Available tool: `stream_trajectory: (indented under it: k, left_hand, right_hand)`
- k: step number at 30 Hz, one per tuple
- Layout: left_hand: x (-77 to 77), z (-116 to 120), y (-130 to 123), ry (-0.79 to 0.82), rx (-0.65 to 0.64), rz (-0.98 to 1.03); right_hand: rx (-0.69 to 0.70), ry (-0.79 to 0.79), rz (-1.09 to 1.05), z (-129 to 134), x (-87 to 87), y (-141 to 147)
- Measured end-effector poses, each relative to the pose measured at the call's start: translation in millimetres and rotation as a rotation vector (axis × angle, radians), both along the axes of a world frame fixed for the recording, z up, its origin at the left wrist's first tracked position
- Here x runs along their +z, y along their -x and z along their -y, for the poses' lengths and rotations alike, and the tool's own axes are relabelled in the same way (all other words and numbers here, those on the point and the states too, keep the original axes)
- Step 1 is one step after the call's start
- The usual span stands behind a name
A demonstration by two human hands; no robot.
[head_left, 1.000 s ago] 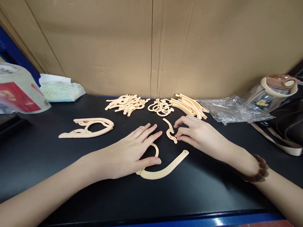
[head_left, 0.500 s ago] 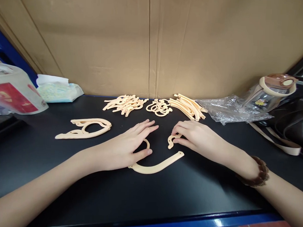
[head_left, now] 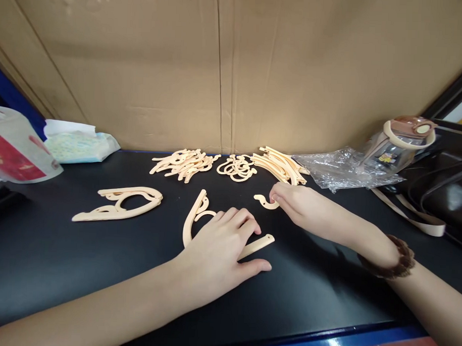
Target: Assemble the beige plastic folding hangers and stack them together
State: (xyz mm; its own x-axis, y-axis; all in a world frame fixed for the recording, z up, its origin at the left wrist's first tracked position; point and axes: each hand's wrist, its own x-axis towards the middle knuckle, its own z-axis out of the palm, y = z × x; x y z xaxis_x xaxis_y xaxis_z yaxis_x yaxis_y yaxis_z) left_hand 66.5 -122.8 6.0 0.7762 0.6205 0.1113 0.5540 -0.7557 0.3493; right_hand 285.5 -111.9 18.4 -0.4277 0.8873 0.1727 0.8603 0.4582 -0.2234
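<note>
My left hand (head_left: 222,256) is spread low over a partly joined folding hanger (head_left: 189,219), its thumb apart from the fingers. The hand hides the hanger's middle; one straight arm end pokes out to the right, between thumb and fingers. Whether the palm touches it I cannot tell. My right hand (head_left: 296,203) is closed on a small curved hanger piece (head_left: 267,202), pinched at its right end, while the free end points left. Further left lies another folding hanger (head_left: 139,210), folded, with its two arms pointing left.
Behind are piles of short hanger pieces (head_left: 186,164), hooks (head_left: 236,168) and long arms (head_left: 282,163). Clear plastic wrap (head_left: 333,169) and a drink bottle (head_left: 396,148) stand at right, tissues (head_left: 82,145) and a white container (head_left: 21,148) at left. A cardboard wall (head_left: 143,79) rises behind.
My left hand has moved right and nearer me, uncovering the left part of the hanger. My right hand has turned, and the curved piece it holds has lifted farther back.
</note>
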Motion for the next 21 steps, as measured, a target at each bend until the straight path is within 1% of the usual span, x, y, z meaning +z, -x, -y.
stream_trajectory:
  k: [2, 4, 6, 8, 10, 12, 15, 21]
  left_hand:
    - [-4.2, -0.8, -3.2, -0.005, 0.018, 0.024]
    - [-6.9, -3.2, -2.3, 0.016, 0.057, 0.093]
    - [-6.5, -5.6, 1.9, 0.056, 0.106, 0.166]
    - [-3.4, -7.8, 7.7, 0.101, 0.145, 0.192]
    - [0.5, -9.7, 13.0, 0.13, 0.17, 0.192]
    - [3.5, -11.3, 16.5, 0.14, 0.19, 0.199]
    - [5.0, -12.7, 17.4, 0.171, 0.203, 0.224]
    - [5.1, -11.1, 15.7, 0.201, 0.171, 0.265]
  right_hand:
    - [-0.027, 0.042, -0.062, 0.5, 4.3, -2.6]
    - [-0.026, 0.069, -0.126, 1.6, 8.5, -4.2]
    - [-0.015, 0.098, -0.206, 3.1, 11.6, -4.2]
    - [-0.003, 0.146, -0.278, 4.8, 13.3, -2.2]
    - [0.037, 0.205, -0.332, 6.5, 13.9, 1.2]
    - [0.117, 0.263, -0.374, 8.5, 14.2, 5.3]
    - [0.204, 0.325, -0.406, 12.6, 14.7, 11.2]
    - [0.2, 0.32, -0.4, 20.4, 12.6, 18.0]
